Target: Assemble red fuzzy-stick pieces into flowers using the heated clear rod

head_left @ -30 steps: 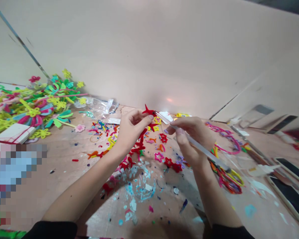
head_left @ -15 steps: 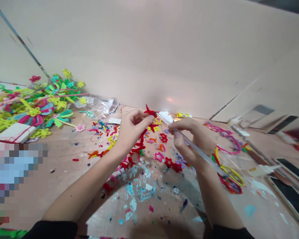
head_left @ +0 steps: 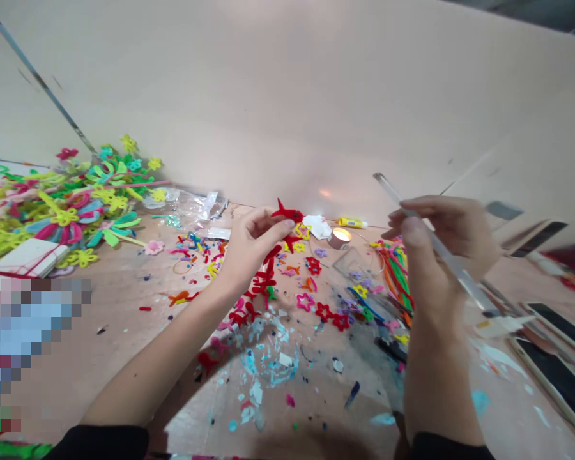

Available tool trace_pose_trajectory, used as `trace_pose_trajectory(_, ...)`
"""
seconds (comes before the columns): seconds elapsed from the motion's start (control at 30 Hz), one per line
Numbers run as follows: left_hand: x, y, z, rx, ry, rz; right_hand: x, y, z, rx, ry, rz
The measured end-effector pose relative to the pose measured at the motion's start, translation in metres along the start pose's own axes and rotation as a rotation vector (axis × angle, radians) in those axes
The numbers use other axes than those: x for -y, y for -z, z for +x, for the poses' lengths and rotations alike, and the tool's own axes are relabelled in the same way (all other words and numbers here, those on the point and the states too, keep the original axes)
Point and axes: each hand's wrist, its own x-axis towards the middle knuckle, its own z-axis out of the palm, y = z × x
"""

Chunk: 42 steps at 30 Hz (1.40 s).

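My left hand (head_left: 249, 246) pinches a red pipe-cleaner shape (head_left: 287, 214) between thumb and fingers, held above the wooden table (head_left: 124, 306). A red twisted stem hangs below it toward the table. My right hand (head_left: 441, 246) is raised to the right, fingers closed round a clear glue stick (head_left: 436, 246) that slants up to the left. The stick's tip is well apart from the red shape. A lit tealight candle (head_left: 339, 237) stands on the table between the two hands.
Small coloured pipe-cleaner stars and scraps (head_left: 311, 287) litter the table under the hands. A heap of pipe-cleaner flowers (head_left: 71, 204) lies at the far left, a bundle of pipe cleaners (head_left: 397, 275) at the right. Clear plastic bags (head_left: 191, 204) lie by the pale wall.
My right hand has pulled the glue stick away from the red shape, up and to the right, uncovering the candle. My left hand has stayed in place with the red shape.
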Motion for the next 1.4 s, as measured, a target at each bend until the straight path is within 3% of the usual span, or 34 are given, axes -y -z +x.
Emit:
trace_pose_trajectory(0.2,-0.006,0.000,-0.001,0.034,0.002,-0.048,0.014,-0.001,-0.009,0.162,0.036,-0.063)
trace_pose_trajectory(0.37,-0.010,0.002,0.000,0.042,-0.038,-0.019,0.001,0.016,-0.025,0.601,0.219,-0.308)
trace_pose_trajectory(0.47,-0.013,0.002,-0.001,0.041,-0.052,-0.005,-0.010,0.029,-0.050,0.730,0.231,-0.406)
trace_pose_trajectory(0.7,-0.016,0.001,-0.002,0.061,-0.060,0.007,-0.021,0.044,-0.138,0.857,0.266,-0.418)
trace_pose_trajectory(0.83,-0.014,0.001,-0.001,0.063,-0.087,0.002,-0.017,0.046,-0.170,0.954,0.250,-0.400)
trace_pose_trajectory(1.0,-0.014,0.001,-0.001,0.048,-0.100,0.042,-0.019,0.043,-0.182,1.017,0.289,-0.395)
trace_pose_trajectory(1.4,-0.014,0.000,-0.001,0.068,-0.084,0.017,-0.023,0.041,-0.188,0.982,0.341,-0.405)
